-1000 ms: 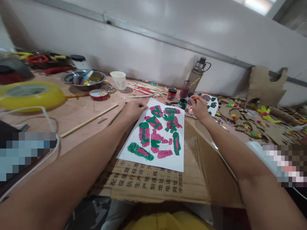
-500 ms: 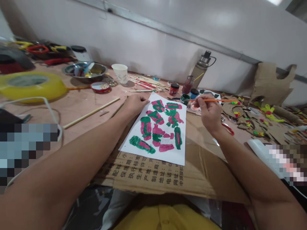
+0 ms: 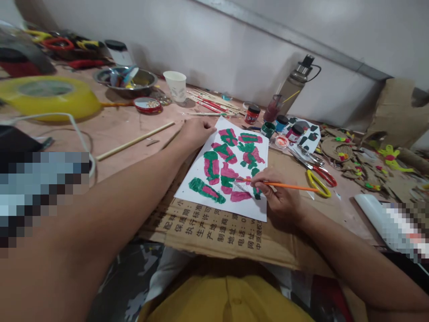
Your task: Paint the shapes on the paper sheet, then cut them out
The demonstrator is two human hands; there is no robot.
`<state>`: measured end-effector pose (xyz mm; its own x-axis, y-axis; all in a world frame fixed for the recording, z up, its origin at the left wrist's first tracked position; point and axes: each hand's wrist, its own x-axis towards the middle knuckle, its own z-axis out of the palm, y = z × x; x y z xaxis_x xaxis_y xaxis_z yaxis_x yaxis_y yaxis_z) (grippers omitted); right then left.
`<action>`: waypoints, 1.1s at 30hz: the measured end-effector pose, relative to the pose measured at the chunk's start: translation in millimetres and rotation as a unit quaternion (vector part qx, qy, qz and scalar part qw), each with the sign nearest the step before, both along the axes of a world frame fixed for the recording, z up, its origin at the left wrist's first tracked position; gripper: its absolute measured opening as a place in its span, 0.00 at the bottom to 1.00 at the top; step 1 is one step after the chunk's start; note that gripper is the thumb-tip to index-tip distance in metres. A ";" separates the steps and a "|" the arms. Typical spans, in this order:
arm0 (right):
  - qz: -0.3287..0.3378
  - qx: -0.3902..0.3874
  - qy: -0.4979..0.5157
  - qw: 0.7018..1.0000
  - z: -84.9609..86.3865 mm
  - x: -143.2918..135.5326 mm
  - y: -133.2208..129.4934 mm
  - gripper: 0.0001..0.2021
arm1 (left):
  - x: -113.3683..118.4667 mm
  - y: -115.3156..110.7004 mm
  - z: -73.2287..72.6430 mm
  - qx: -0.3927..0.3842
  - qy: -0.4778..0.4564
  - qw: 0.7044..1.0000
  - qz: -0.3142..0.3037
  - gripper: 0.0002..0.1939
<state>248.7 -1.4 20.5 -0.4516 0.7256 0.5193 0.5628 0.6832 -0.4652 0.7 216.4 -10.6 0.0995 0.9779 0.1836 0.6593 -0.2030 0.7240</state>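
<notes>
A white sheet of paper (image 3: 208, 192) painted with pink and green patches lies on a flat piece of cardboard (image 3: 281, 241). My left hand (image 3: 197, 131) is closed at the sheet's upper left edge, its fingertips on the paper. Between the thumb and fingers of my right hand (image 3: 276, 193) is an orange paintbrush (image 3: 291, 185). The brush tip is over the lower right of the painting, at a small unpainted patch with pencil lines; whether it touches the paper I cannot tell. Just beyond the sheet stands an open jar of green paint (image 3: 268, 130).
Behind the sheet are a red paint jar (image 3: 252, 114), a blue one (image 3: 281, 122), a paper cup (image 3: 175, 86) and a tall bottle (image 3: 295, 85). Scissors (image 3: 318, 182) lie to the right. At the left are a roll of yellow tape (image 3: 80, 100) and a metal bowl (image 3: 125, 85).
My right hand has come down and toward me with the paintbrush, from beside the green paint jar to the sheet's lower right. My left hand stays at the paper's edge. The view has shifted slightly.
</notes>
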 end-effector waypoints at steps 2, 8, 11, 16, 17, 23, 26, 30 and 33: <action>0.012 0.010 -0.008 1.000 -0.3 -0.5 -1.1 0.09 | 0.4 0.2 0.0 -0.006 0.002 1.000 0.003 0.10; 0.030 0.045 -0.027 0.998 -1.7 -3.4 -0.9 0.09 | 1.4 -0.7 1.3 -0.013 -0.003 1.000 0.002 0.08; 0.032 0.046 -0.030 0.998 -2.4 -3.2 -0.2 0.09 | 1.2 -0.9 1.6 -0.013 -0.002 1.000 0.003 0.09; 0.037 0.040 -0.029 0.998 -0.2 -1.8 -2.6 0.08 | 0.3 -1.6 1.9 -0.017 0.003 1.000 0.004 0.08; 0.037 0.039 -0.028 0.998 0.5 -1.9 -3.1 0.09 | 0.2 -1.9 2.1 -0.017 0.003 1.000 0.002 0.08; 0.044 0.071 -0.021 0.996 -1.3 -5.9 -0.4 0.08 | 0.7 -3.2 2.9 -0.004 0.001 1.000 -0.001 0.10; 0.048 0.065 -0.027 0.996 -3.7 -5.1 1.5 0.07 | 0.7 -3.1 2.5 -0.004 -0.003 1.000 -0.001 0.10; 0.042 0.048 -0.036 0.997 -4.9 -0.2 -0.3 0.07 | 0.0 -3.1 1.6 -0.013 0.005 1.000 -0.001 0.09; 0.038 0.055 -0.036 0.997 -3.9 2.1 -3.8 0.07 | -0.1 -2.8 1.0 -0.012 0.003 1.000 -0.002 0.09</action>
<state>250.8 -5.2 16.6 -0.5418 0.6281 0.5584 0.5373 0.7698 -0.3446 0.6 213.6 -9.6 0.1040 0.9818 0.1587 0.6637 -0.1873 0.7242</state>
